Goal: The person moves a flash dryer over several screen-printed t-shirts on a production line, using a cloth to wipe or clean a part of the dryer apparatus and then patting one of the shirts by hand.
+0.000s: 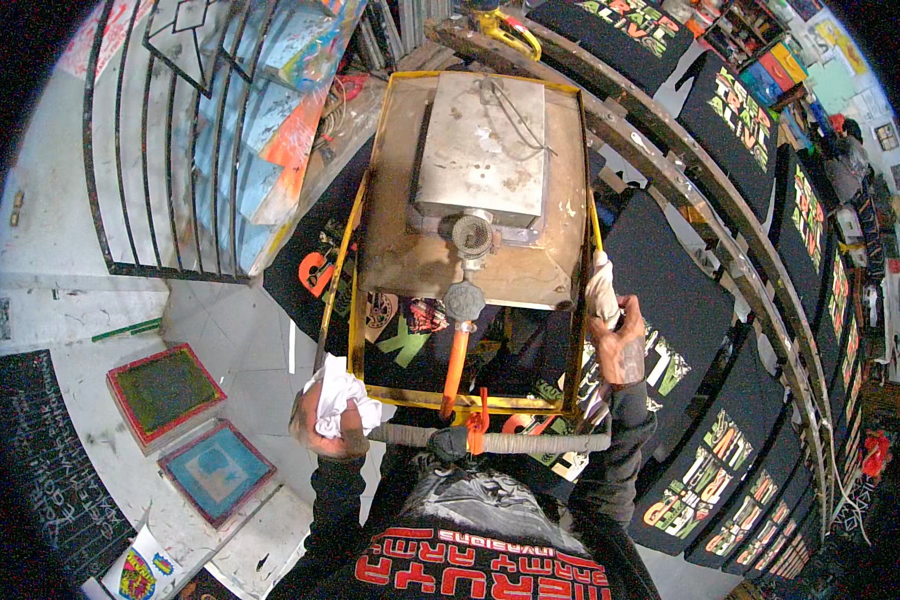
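Note:
In front of me stands a yellow metal frame (470, 404) carrying a stained, wide metal hood (400, 230) with a grey box (485, 140) and a cable on top. An orange pipe (456, 365) runs from the hood toward me, to a wrapped crossbar (540, 443). My left hand (322, 425) is closed around a crumpled white cloth (350, 400) by the frame's near left corner. On the right side, my right hand (622, 345) curls around an off-white cloth (602, 285) against the frame's side bar. Both hands' fingertips are partly hidden.
Black printed T-shirts (740, 120) lie along curved rails (710, 230) at the right, with more (710, 470) nearer me. At left are a barred metal rack (175, 180), a red-framed screen (167, 393), a blue screen (217, 470) and a chalkboard (45, 470).

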The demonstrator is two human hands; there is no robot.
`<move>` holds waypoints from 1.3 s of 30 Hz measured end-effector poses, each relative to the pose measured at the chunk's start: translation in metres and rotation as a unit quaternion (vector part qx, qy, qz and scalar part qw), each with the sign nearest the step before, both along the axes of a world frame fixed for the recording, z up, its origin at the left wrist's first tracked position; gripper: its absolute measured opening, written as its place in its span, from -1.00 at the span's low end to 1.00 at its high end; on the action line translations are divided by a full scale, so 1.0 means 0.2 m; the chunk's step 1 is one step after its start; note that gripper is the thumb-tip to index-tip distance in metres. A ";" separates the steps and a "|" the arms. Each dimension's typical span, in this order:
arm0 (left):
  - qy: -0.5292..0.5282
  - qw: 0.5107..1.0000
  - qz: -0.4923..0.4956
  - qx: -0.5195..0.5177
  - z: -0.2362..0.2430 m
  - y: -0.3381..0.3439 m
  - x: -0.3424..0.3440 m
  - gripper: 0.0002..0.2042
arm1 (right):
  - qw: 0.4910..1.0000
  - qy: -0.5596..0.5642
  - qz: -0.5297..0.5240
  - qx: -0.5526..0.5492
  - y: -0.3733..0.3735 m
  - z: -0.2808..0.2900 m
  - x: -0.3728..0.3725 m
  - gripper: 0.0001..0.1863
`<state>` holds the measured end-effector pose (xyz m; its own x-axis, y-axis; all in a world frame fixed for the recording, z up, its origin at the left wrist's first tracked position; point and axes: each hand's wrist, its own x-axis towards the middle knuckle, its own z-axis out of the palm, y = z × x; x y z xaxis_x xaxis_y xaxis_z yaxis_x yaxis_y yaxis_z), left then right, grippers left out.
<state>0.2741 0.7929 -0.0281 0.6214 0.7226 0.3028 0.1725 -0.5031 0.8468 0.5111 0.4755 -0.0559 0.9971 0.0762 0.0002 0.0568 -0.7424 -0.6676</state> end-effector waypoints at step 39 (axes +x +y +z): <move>0.000 1.000 -0.004 -0.003 -0.03 0.02 0.00 -0.53 | 0.999 0.037 -0.009 0.038 0.03 0.07 0.00 -0.67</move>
